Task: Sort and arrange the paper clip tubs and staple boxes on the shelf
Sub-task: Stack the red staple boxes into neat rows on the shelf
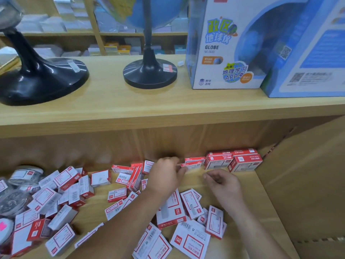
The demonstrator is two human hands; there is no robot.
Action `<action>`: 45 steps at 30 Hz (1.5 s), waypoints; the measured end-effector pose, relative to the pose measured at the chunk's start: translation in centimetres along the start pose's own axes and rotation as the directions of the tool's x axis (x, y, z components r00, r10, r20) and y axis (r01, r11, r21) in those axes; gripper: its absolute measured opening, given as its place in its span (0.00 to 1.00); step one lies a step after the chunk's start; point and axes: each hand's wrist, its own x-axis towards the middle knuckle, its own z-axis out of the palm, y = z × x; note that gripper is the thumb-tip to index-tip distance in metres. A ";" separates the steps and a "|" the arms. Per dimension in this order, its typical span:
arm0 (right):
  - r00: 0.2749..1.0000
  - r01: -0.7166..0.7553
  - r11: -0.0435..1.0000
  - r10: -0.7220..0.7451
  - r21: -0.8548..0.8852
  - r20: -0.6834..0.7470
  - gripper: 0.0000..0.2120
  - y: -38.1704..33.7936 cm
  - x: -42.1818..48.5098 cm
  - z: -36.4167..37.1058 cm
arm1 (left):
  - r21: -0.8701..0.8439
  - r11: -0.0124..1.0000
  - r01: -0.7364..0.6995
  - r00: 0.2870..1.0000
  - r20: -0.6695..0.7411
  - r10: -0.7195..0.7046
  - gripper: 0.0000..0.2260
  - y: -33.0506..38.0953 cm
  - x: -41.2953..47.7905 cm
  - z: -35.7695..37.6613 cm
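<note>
Several red-and-white staple boxes (61,200) lie scattered over the lower wooden shelf (248,186). A neat row of stacked staple boxes (233,161) stands against the back wall at the right. My left hand (166,176) pinches a small staple box (191,164) at the left end of that row. My right hand (222,182) hovers just in front of the row, fingers loosely curled, holding nothing. Clear paper clip tubs (26,173) sit at the far left, partly hidden among the boxes.
The upper shelf (112,109) overhangs the work area and carries two black globe stands (149,73) and a boxed globe (233,43). A cardboard panel (308,174) closes off the right side. Bare shelf shows in front of the stacked row.
</note>
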 end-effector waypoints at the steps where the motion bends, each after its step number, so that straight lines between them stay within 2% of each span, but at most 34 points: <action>1: 1.000 0.003 1.000 -0.003 0.012 0.001 0.02 0.1 0.1 -0.1 | 0.026 1.000 0.010 1.000 -0.005 -0.010 0.14 0.0 -0.1 0.0; 7: 0.999 0.041 0.995 -0.041 -0.086 -0.002 0.06 0.3 0.1 0.2 | 0.215 0.976 0.019 0.998 0.051 -0.031 0.19 0.8 0.2 0.2; 14: 0.995 0.103 0.981 -0.103 -0.164 0.011 0.13 0.5 -0.1 0.1 | 0.275 0.961 0.037 0.998 0.047 -0.051 0.18 1.6 0.6 1.1; 21: 0.992 0.111 0.968 -0.096 -0.226 0.075 0.17 -0.1 -0.5 -0.2 | 0.241 0.970 0.023 0.998 0.046 -0.035 0.19 1.7 1.0 1.6; 26: 0.994 0.080 0.966 -0.058 -0.244 0.096 0.19 -0.4 -0.6 -0.4 | 0.184 0.983 0.011 0.999 0.049 -0.020 0.16 1.5 0.6 1.2; 31: 0.993 0.065 0.966 -0.038 -0.250 0.115 0.20 -0.6 -0.7 -0.4 | 0.071 0.994 -0.083 0.996 0.051 0.079 0.12 0.4 -0.3 -0.4; 33: 0.991 0.060 0.966 -0.029 -0.250 0.127 0.21 -0.8 -0.6 -0.3 | 0.030 0.992 -0.123 0.992 0.024 0.123 0.07 0.3 -1.5 -1.7; 34: 0.991 0.059 0.967 -0.027 -0.246 0.130 0.21 -0.8 -0.6 -0.3 | 0.015 0.990 -0.140 0.990 0.016 0.139 0.08 0.4 -2.2 -2.2; 36: 0.990 0.064 0.969 -0.032 -0.238 0.134 0.21 -0.9 -0.6 -0.4 | -0.003 0.986 -0.164 0.981 0.101 0.164 0.18 0.8 -4.0 -3.1; 39: 0.986 0.095 0.977 -0.067 -0.189 0.151 0.18 -1.0 -0.7 -0.4 | 0.095 0.978 -0.185 0.922 0.361 0.139 0.32 1.5 -6.2 -3.4; 41: 0.981 0.088 0.985 -0.060 -0.150 0.183 0.14 -0.9 -1.1 -1.0 | 0.108 0.979 -0.173 0.911 0.396 0.117 0.33 1.4 -6.9 -3.0; 45: 0.962 0.014 1.000 -0.015 0.004 0.273 0.10 -0.6 -3.4 -3.0 | 0.023 0.997 -0.073 0.946 0.319 0.062 0.23 2.2 -7.3 -3.0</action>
